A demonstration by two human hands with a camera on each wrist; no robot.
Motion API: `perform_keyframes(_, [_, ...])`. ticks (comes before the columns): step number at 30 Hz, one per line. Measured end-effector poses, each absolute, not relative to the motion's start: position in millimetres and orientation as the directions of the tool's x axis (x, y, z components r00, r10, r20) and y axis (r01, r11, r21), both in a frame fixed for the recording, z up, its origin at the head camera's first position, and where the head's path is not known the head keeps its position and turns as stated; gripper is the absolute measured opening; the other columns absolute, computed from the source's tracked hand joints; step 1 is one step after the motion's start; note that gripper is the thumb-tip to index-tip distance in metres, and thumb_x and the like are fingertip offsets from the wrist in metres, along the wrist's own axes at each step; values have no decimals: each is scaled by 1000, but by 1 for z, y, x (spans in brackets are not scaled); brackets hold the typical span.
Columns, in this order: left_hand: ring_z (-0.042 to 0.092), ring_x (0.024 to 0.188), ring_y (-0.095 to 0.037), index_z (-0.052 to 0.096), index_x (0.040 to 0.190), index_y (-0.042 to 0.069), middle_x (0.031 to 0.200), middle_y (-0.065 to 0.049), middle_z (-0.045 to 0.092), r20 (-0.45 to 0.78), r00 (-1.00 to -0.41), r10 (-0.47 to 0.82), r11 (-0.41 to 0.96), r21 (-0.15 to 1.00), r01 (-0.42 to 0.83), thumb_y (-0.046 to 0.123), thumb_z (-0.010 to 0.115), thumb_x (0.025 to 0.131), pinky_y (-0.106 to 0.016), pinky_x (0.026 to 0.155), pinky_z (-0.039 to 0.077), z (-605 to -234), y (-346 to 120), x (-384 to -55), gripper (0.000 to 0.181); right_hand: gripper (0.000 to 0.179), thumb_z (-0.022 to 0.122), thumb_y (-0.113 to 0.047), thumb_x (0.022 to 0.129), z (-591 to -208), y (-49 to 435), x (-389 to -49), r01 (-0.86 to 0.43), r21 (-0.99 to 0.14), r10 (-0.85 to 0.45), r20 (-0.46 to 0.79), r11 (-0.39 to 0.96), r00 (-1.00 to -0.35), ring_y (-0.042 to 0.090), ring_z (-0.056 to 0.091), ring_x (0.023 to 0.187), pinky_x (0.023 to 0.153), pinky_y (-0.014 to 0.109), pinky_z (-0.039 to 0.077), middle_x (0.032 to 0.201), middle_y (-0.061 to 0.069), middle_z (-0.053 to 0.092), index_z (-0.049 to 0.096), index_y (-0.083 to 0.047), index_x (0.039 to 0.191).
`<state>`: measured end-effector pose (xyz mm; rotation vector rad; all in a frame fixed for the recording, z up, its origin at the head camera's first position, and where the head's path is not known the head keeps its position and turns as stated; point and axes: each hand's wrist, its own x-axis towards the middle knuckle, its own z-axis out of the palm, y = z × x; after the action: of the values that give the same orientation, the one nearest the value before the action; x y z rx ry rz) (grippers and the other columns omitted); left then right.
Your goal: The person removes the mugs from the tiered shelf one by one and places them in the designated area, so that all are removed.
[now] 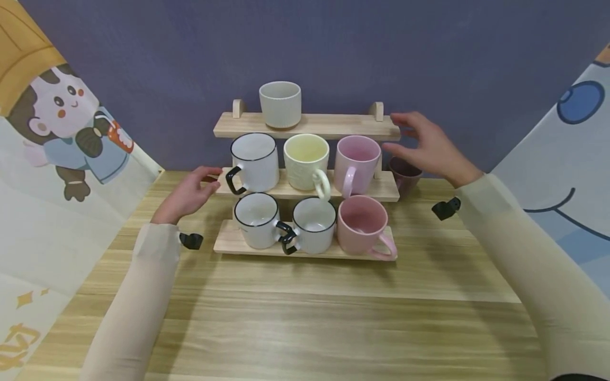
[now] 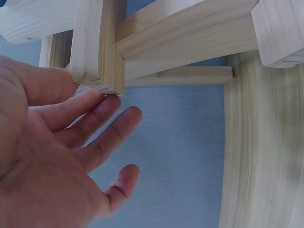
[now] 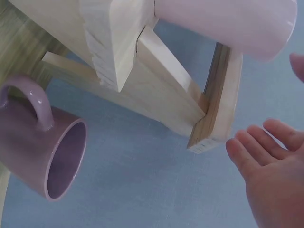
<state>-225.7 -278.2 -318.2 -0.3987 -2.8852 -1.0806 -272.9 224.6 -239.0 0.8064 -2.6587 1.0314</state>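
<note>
A three-tier wooden rack (image 1: 329,126) stands in the middle of the head view. My left hand (image 1: 188,193) is at the left end of its middle board; in the left wrist view, thumb and fingertips pinch the board end (image 2: 97,71). At the top board's right end is my right hand (image 1: 431,148), fingers spread and thumb apart; the right wrist view shows its fingertips beside the board end (image 3: 213,109). Closest to that thumb is a pink mug (image 1: 356,161) on the middle board. Beside it sit a cream mug (image 1: 305,164) and a black-rimmed white mug (image 1: 259,166).
A pale handleless cup (image 1: 281,106) stands on the top board. The bottom board bears two black-rimmed mugs (image 1: 257,227) and a deeper pink mug (image 1: 359,227). Behind the rack's right side, a dark purple mug (image 1: 405,180) stands on the table (image 1: 305,333) near the blue backdrop (image 1: 333,47).
</note>
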Motion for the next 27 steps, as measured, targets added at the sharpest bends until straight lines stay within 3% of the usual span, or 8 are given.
perform_keyframes(11, [47, 115, -39, 43, 135, -5, 131, -24, 43, 124, -966, 225, 723, 644, 251, 14, 47, 99, -53, 92, 39, -320, -279, -226, 41, 48, 61, -24, 92, -246, 224, -279, -590, -478, -429, 409, 651, -805, 35, 49, 117, 99, 47, 38, 131, 15, 49, 52, 1, 132])
perform_keyframes(27, [48, 114, -38, 42, 136, -5, 131, -23, 43, 112, -970, 214, 733, 638, 236, 13, 47, 99, -53, 92, 39, -319, -279, -225, 41, 33, 61, -13, 92, -256, 226, -283, -522, -499, -294, 466, 691, -835, 33, 54, 112, 95, 44, 42, 120, 14, 56, 61, 1, 122])
